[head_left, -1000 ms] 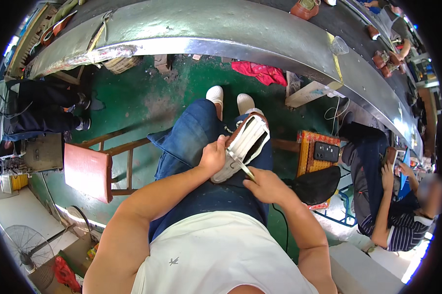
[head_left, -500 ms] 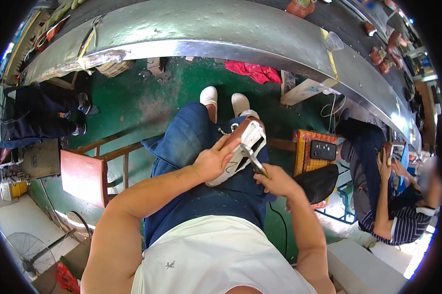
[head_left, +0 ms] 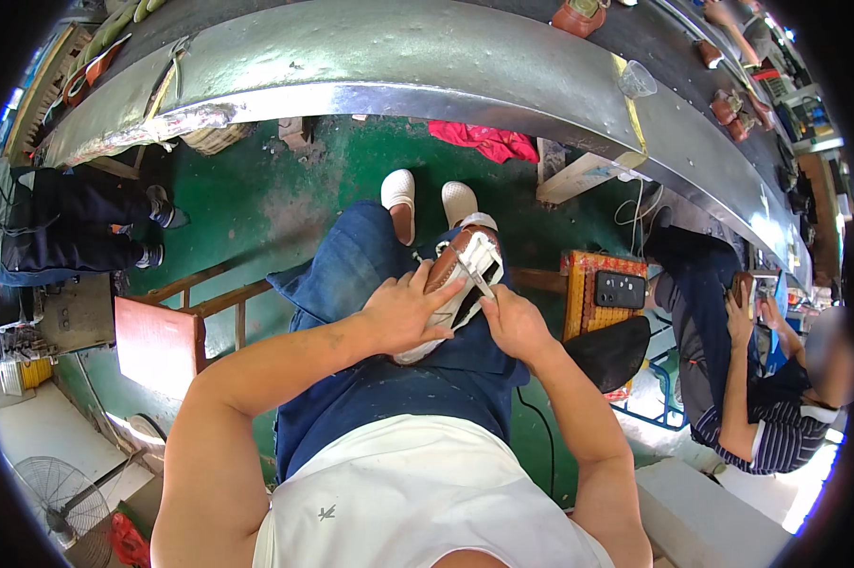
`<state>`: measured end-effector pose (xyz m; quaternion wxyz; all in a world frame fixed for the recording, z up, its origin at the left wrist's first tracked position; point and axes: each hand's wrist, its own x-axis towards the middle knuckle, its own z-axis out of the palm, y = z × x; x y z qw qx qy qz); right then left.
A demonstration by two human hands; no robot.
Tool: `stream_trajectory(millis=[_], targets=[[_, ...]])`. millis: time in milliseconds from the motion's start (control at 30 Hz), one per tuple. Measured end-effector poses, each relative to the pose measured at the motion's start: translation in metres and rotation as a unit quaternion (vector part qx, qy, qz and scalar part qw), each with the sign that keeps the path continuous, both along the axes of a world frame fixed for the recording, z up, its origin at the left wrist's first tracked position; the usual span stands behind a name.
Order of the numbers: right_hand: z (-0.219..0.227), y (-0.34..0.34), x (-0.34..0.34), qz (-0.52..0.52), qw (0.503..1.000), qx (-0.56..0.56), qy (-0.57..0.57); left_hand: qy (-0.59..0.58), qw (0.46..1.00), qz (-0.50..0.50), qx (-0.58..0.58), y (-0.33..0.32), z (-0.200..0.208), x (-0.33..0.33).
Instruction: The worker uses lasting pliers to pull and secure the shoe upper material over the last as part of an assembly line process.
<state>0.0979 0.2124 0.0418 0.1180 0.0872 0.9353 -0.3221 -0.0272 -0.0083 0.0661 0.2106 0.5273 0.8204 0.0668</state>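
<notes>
Across my lap lies a brown shoe upper (head_left: pixel 443 271) with white lining showing along its edges and a dark opening in its middle. My left hand (head_left: pixel 400 310) is closed around its left side, fingers spread over the leather. Pliers (head_left: pixel 475 273) with a metal head are gripped in my right hand (head_left: pixel 519 326), on the shoe's right side. Their head lies over the white lining beside the brown leather; I cannot make out whether the jaws pinch it. The handles are mostly hidden in my right palm.
A long metal-edged bench (head_left: pixel 351 90) curves across the front. A reddish wooden stool (head_left: pixel 159 346) stands at left. At right a woven-topped stool (head_left: pixel 581 301) bears a black phone (head_left: pixel 621 290) and a black bag (head_left: pixel 608 355). Co-workers are at both sides; the right one handles a shoe.
My right hand has moved up and turned, bringing the pliers' head farther left across the lining. My left hand has shifted slightly left. The view has moved a little.
</notes>
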Motion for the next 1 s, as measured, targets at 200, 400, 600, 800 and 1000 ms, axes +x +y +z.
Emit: stream_trajectory(millis=[200,400,600,800,1000], targets=[[0.014,-0.019,0.027,-0.009,0.997,-0.067,0.038,-0.359,0.865,0.325,0.133,-0.035,-0.048,0.046],[0.011,-0.005,0.052,-0.129,0.962,-0.242,0.014,-0.256,0.94,0.217,0.064,-0.031,0.034,-0.01],[0.0,0.003,0.064,-0.255,0.892,-0.373,0.016,-0.279,0.848,0.184,0.412,-0.005,0.099,-0.046],[0.021,0.001,0.066,-0.188,0.927,-0.323,-0.028,-0.326,0.867,0.352,0.135,0.059,0.029,-0.064],[0.062,-0.002,0.048,-0.001,0.984,-0.157,-0.084,-0.602,0.66,0.412,0.18,0.007,-0.108,-0.008]])
